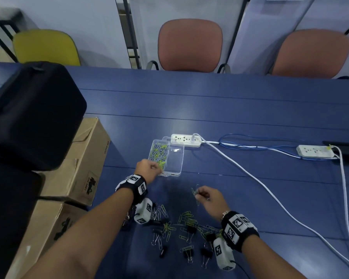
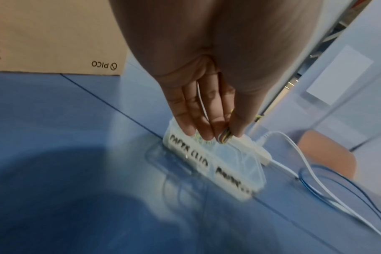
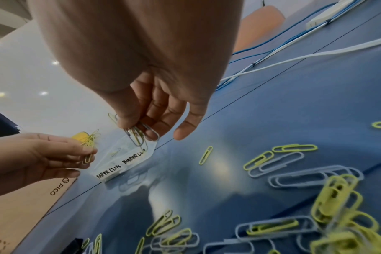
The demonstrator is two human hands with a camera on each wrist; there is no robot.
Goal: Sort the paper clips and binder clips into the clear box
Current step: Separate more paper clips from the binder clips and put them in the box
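Observation:
The clear box (image 1: 176, 161) stands mid-table; its left compartment holds green and grey paper clips (image 1: 159, 153), and its right one looks empty. Handwritten labels on its front wall (image 3: 111, 170) name paper clips and binder clips. My left hand (image 1: 156, 168) hovers at the box's near left corner, pinching a small bunch of paper clips (image 2: 225, 136). My right hand (image 1: 198, 195) is raised over the table nearer me, pinching several paper clips (image 3: 139, 134). Loose paper clips (image 1: 184, 217) and black binder clips (image 1: 191, 229) lie scattered between my wrists.
A white power strip (image 1: 185, 140) lies just behind the box, and its white cable (image 1: 270, 195) runs right and toward me. A second strip (image 1: 314, 151) and blue cable (image 1: 250, 147) lie at the right. Cardboard boxes (image 1: 85, 162) and a black bag (image 1: 28, 113) fill the left side.

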